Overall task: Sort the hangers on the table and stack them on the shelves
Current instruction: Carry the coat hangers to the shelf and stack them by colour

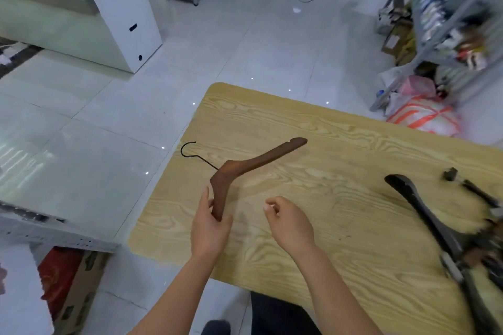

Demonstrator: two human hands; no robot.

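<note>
on white floor tiles (95, 130) stands a wood-grain table (313, 128).

Blurred dark hangers (413, 196) at right edge

- We see a black-hooked brown wooden hanger (245, 168) held off the table (326, 128) by its near arm, at the left, with its hook pointing left.
- We see black hangers (419, 209) piled at the table's right edge, blurred.
</note>
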